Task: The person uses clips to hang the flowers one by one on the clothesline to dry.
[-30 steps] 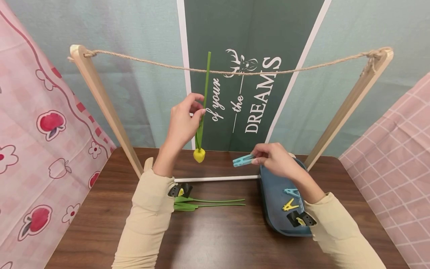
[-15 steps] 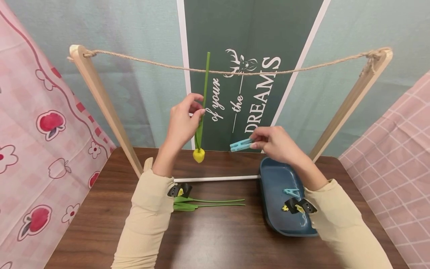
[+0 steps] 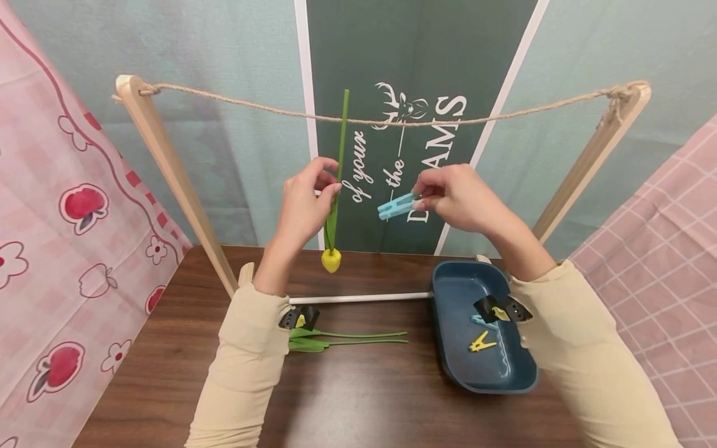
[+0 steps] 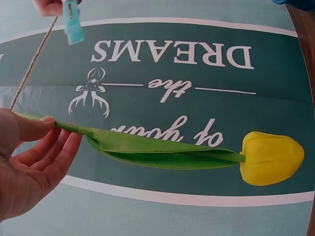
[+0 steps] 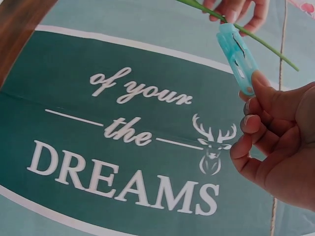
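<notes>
Closest to us is the brown table (image 3: 347, 398). Some leafy green stems (image 3: 305, 343) lie flat on it, and the left sleeve (image 3: 241, 367) hides their other ends. The dark blue tray (image 3: 465, 298) sits on the right, handy for that arm. We guess its walls keep the yellow clip (image 3: 482, 342) and another blue clip (image 3: 480, 321) from sliding away. Past the stems, a white rod (image 3: 361, 298) runs across, low down.

Above the table, the right hand (image 3: 462, 199) pinches the light blue clip (image 3: 398, 205) by one end. The other end sticks out to the left, so the fingers don't cover it. We can't tell if its mouth is squeezed open.

The left hand (image 3: 308, 196) pinches the yellow flower (image 3: 331, 261) around the middle of its stem. The bloom hangs down, and that leaves the bare stem top free, poking up past the string (image 3: 241, 104). The stem crosses in front of it, but we can't tell if they touch. The clip and stem are apart.

The string sags between the left post (image 3: 179, 186) and the right post (image 3: 594, 155), tied at both tops. Farthest back, we see a green banner (image 3: 358, 37).
</notes>
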Demonstrator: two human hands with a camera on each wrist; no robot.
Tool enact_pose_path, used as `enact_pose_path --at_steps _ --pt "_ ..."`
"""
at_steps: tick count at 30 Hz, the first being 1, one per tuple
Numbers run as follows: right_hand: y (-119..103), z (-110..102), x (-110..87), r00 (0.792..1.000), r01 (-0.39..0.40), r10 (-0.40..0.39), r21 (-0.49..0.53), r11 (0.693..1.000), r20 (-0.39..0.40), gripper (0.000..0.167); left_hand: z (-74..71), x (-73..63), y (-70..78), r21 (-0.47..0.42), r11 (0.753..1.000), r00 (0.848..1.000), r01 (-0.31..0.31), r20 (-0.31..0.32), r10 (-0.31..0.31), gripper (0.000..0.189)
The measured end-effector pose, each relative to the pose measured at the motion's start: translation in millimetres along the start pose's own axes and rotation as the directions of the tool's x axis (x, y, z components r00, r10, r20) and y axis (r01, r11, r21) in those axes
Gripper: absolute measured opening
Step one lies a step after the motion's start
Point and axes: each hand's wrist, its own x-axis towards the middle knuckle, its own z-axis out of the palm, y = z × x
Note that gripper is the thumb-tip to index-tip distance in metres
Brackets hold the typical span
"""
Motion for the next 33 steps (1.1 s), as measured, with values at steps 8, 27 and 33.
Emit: enact_pose_path --at_steps 8,27,33 --pt "-10 -12 15.6 0.999 0.022 -0.025 -0.057 0.998 -0.046 0.006 -0.1 0.2 1.5 0.003 1.000 1.000 0.004 0.006 -0.004 0.021" --pt "-31 -35 40.4 0.985 -0.011 -0.003 -0.080 0.997 -0.173 0.004 0.9 -0.5 2.2 0.000 1.000 1.000 0.015 0.016 -0.015 0.021" --pt "-38 -40 47.6 0.976 -0.001 -0.024 -0.117 0.993 -0.214 0.006 1.7 -0.5 2.2 0.003 1.000 1.000 0.015 0.017 -0.015 0.022"
